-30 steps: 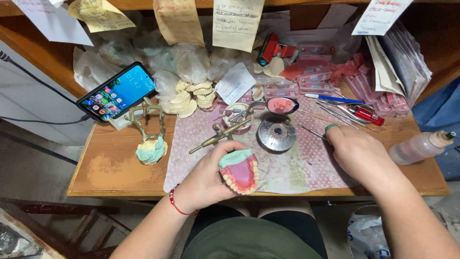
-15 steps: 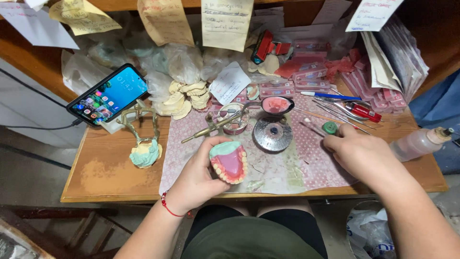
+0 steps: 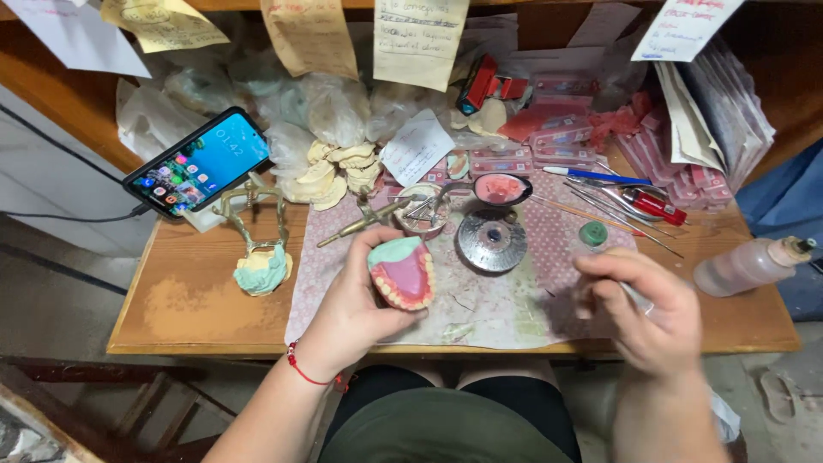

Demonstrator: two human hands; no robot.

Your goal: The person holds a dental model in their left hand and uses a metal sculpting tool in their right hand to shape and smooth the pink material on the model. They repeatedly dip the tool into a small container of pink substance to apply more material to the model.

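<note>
My left hand (image 3: pixel 351 309) holds a denture model (image 3: pixel 403 272), pink wax with a row of teeth on a pale green base, above the front of the patterned mat (image 3: pixel 506 296). My right hand (image 3: pixel 647 313) is closed around a thin metal tool (image 3: pixel 636 297) over the mat's right side, a hand's width to the right of the model. A small green cap (image 3: pixel 592 233) lies just beyond my right hand.
Round metal burner (image 3: pixel 491 241), spoon of pink wax (image 3: pixel 501 189), brass articulator with green cast (image 3: pixel 260 249), lit phone (image 3: pixel 199 161), plaster casts (image 3: pixel 339 171), several tools and a red pen (image 3: pixel 651 206), clear squeeze bottle (image 3: pixel 750 264) at right, paper notes hanging behind.
My right hand drew back from the green cap toward me, now gripping the thin tool. My left hand turned the denture model slightly and kept it in place.
</note>
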